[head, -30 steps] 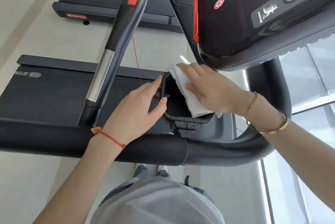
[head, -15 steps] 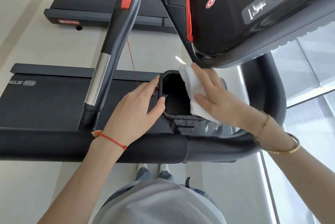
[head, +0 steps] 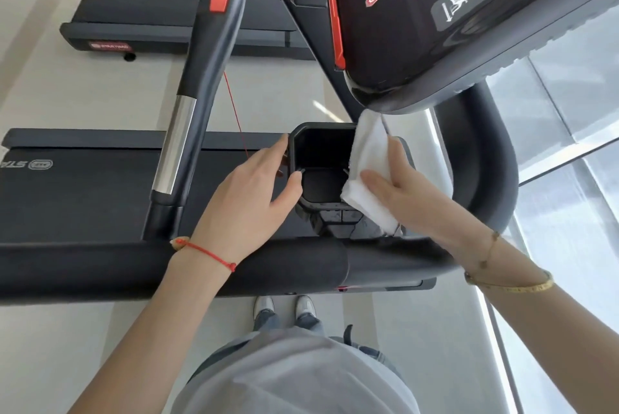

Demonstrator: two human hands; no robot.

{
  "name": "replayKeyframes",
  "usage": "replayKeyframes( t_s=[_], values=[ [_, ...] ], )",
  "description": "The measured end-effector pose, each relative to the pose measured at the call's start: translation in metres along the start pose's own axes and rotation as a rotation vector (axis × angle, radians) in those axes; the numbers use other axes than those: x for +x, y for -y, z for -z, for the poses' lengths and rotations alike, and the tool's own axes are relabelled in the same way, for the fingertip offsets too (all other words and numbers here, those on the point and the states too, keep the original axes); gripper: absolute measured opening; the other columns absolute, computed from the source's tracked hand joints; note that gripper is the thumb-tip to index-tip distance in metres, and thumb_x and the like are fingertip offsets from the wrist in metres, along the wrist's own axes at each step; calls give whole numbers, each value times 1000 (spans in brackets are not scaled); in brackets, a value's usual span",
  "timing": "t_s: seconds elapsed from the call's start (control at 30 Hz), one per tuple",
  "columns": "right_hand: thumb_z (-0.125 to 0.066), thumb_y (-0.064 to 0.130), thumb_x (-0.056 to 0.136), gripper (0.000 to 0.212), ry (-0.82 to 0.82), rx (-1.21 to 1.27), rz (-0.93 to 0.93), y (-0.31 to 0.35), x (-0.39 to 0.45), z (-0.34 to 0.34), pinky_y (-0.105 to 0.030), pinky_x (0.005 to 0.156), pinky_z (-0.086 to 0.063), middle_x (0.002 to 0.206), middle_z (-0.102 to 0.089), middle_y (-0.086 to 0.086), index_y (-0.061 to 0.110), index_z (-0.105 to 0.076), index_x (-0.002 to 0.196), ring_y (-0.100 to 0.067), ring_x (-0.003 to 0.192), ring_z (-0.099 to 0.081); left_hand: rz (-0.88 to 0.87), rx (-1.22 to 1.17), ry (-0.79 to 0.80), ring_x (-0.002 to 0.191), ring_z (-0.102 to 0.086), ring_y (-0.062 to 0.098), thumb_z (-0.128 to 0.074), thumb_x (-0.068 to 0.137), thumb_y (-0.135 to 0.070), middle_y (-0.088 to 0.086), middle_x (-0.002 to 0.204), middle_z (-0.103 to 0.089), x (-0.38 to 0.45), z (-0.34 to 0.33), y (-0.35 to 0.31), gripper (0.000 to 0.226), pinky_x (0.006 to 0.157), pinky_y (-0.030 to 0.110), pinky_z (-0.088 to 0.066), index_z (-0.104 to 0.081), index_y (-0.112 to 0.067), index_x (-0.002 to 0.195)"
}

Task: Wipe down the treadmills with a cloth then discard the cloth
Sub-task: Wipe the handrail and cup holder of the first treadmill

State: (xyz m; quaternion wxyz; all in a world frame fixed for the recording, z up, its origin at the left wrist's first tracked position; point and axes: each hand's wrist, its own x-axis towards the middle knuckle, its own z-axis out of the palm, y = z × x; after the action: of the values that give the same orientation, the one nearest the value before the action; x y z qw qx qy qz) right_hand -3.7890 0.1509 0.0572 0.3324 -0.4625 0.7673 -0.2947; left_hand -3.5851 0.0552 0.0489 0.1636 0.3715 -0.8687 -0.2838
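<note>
A white folded cloth (head: pixel 366 176) lies over the right rim of the treadmill's black cup holder (head: pixel 321 149), just below the console (head: pixel 469 22). My right hand (head: pixel 412 199) pinches the cloth, thumb on its inner face and fingers behind it. My left hand (head: pixel 248 202) holds the cup holder's left rim, thumb hooked over the edge and fingers on the outer wall. The treadmill belt (head: pixel 77 199) stretches to the left under the front handlebar (head: pixel 234 266).
A side handrail (head: pixel 197 79) with a red button and a chrome band rises on the left. A red safety cord (head: pixel 234 112) hangs beside it. A second treadmill (head: pixel 160 12) stands beyond. A window (head: pixel 569 179) runs along the right. My feet (head: pixel 284 308) stand on pale floor.
My right hand slid the cloth from across the cup holder's opening to its right rim and pulled it up out of the cavity. My left hand kept its grip.
</note>
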Motion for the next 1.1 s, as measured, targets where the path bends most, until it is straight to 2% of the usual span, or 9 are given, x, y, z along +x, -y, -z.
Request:
replayKeyframes(
  t_s=[0.1,0.2,0.27,0.4,0.6,0.73,0.83,0.97,1.1],
  values=[
    [-47,20,100,26,-40,-53,-5,0,4,-3,-35,65,-42,87,-51,-8,7,-35,118,-22,75,-53,1,4,-5,113,-56,13,-38,99,-42,-5,126,-58,0,0,1,58,95,35,-49,-29,-22,153],
    [-46,14,100,50,-37,-185,111,9,25,2,-30,70,-34,118,-49,-8,10,-23,144,-21,85,-55,10,22,-8,110,-57,15,-39,100,-41,-4,123,-58,0,0,-1,57,92,35,-50,-29,-23,153],
    [-47,14,100,53,-7,-304,185,11,34,7,-31,78,-36,136,-44,-13,13,-23,147,-33,98,-57,15,38,-7,109,-58,17,-39,99,-42,-4,122,-58,-1,0,-2,58,91,36,-50,-29,-23,153],
    [-47,19,100,51,48,-498,271,11,40,12,-36,77,-39,141,-38,-16,15,-26,146,-42,94,-58,38,104,-13,107,-60,22,-39,98,-43,-1,124,-60,-1,0,-4,60,87,36,-49,-30,-21,153],
    [-42,22,101,47,54,-665,420,17,50,15,-44,86,-47,135,-46,-11,15,-31,146,-40,104,-56,59,135,-28,101,-60,18,-42,97,-43,-5,120,-59,-1,-2,-4,59,78,25,-41,-33,-22,152],
    [-40,23,102,40,71,-772,582,32,66,7,-44,82,-47,117,-57,-10,13,-39,141,-34,98,-57,71,114,-40,111,-58,14,-43,95,-43,-6,129,-57,-1,-1,-5,58,82,22,-37,-39,-21,148],
    [-35,29,104,37,143,-887,715,46,79,1,-44,70,-49,110,-59,-5,16,-42,138,-29,88,-60,66,109,-45,108,-58,13,-45,94,-42,-6,123,-57,0,-2,-6,53,80,20,-37,-44,-20,142],
    [-33,36,103,41,135,-866,698,41,75,6,-43,67,-51,114,-57,0,23,-37,142,-26,89,-60,56,88,-49,110,-57,11,-45,94,-42,-7,127,-55,0,-3,-5,52,82,21,-39,-43,-21,141],
    [-38,27,100,47,14,-870,615,26,61,7,-41,81,-48,117,-52,-4,22,-31,146,-28,99,-55,54,9,-5,123,-49,5,-43,94,-44,-12,141,-45,4,-5,2,58,89,21,-38,-33,-27,148]
  ],
)
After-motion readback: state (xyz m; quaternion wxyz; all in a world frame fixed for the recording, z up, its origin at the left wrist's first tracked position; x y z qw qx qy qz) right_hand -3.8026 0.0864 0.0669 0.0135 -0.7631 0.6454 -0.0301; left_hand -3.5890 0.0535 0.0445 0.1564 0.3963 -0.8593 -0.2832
